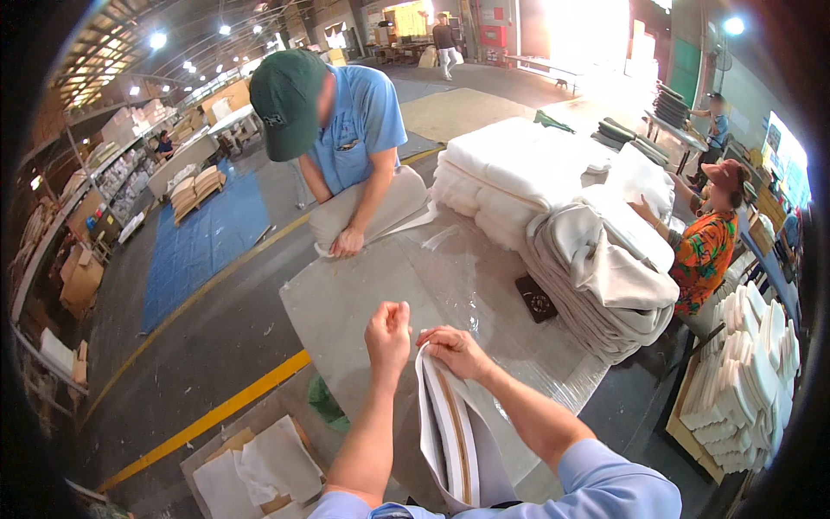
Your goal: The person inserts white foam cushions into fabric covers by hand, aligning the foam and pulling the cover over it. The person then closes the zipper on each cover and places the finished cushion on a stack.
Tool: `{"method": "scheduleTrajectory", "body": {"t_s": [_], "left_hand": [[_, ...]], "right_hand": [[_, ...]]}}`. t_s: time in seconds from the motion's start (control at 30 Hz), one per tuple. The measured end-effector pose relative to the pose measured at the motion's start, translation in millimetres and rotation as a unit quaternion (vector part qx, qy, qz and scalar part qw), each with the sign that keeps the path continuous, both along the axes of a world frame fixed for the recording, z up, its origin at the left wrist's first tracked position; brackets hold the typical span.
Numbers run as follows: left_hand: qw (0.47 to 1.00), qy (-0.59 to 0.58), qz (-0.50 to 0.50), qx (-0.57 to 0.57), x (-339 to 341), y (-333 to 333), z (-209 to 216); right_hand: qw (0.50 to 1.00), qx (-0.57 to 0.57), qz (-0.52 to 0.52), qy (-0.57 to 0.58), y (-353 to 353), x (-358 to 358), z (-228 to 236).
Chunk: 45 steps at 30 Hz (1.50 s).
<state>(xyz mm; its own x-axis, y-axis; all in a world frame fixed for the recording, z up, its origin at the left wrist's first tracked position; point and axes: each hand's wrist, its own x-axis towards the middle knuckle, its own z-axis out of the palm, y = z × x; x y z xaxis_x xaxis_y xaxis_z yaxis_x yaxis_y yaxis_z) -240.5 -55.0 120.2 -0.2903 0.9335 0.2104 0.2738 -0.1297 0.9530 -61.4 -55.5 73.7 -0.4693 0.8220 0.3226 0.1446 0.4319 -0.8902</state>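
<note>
My right hand [456, 350] is closed on the top edge of a folded fabric piece [445, 424], light grey and white with a brown strip down it. The piece hangs upright against my front, at the near edge of the table [354, 303]. Just left of that top edge, my left hand [389, 337] is raised with its fingers curled together. Whether anything thin is in those fingers is hidden. Across the table a co-worker in a blue shirt presses both arms around a rolled grey fabric bundle [372, 210].
Thick white padding [510, 164] and a stack of folded grey fabric [588, 285] fill the table's right side, beside a small dark square [536, 298]. Another person in a patterned shirt handles white material there. White pieces [743, 372] are stacked at right; flat sheets [259, 467] lie lower left.
</note>
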Motion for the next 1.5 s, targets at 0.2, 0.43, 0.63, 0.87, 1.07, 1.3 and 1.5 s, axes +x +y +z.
{"method": "scheduleTrajectory", "body": {"t_s": [0.2, 0.43, 0.63, 0.87, 1.07, 1.3, 1.5], "left_hand": [[0.903, -0.143, -0.386, -0.122, 23.3, 67.5, 3.2], [0.810, 0.035, -0.544, -0.216, 46.0, 66.7, -18.8], [0.791, 0.104, -0.551, -0.244, 45.3, 54.7, -11.3], [0.820, 0.007, -0.510, -0.260, 33.7, 49.6, -15.6], [0.968, -0.082, -0.236, -0.030, 5.8, 63.2, -49.2], [0.905, -0.238, -0.312, -0.166, 14.7, 23.6, -80.9], [0.896, -0.293, -0.310, -0.123, 27.0, 3.6, -75.4]], "right_hand": [[0.994, -0.056, -0.054, 0.083, -15.9, -19.1, -9.3], [0.982, -0.124, -0.089, 0.113, -29.8, -10.1, -36.6], [0.980, -0.092, -0.070, 0.162, -35.4, -10.0, -50.6], [0.983, -0.109, -0.071, 0.132, -36.1, -18.1, -49.8], [0.989, -0.056, -0.080, 0.113, -31.7, -16.9, -27.2], [0.983, -0.062, -0.102, 0.140, -43.7, -2.4, -22.4], [0.987, -0.072, -0.119, 0.084, -39.8, 8.5, -15.0]]}}
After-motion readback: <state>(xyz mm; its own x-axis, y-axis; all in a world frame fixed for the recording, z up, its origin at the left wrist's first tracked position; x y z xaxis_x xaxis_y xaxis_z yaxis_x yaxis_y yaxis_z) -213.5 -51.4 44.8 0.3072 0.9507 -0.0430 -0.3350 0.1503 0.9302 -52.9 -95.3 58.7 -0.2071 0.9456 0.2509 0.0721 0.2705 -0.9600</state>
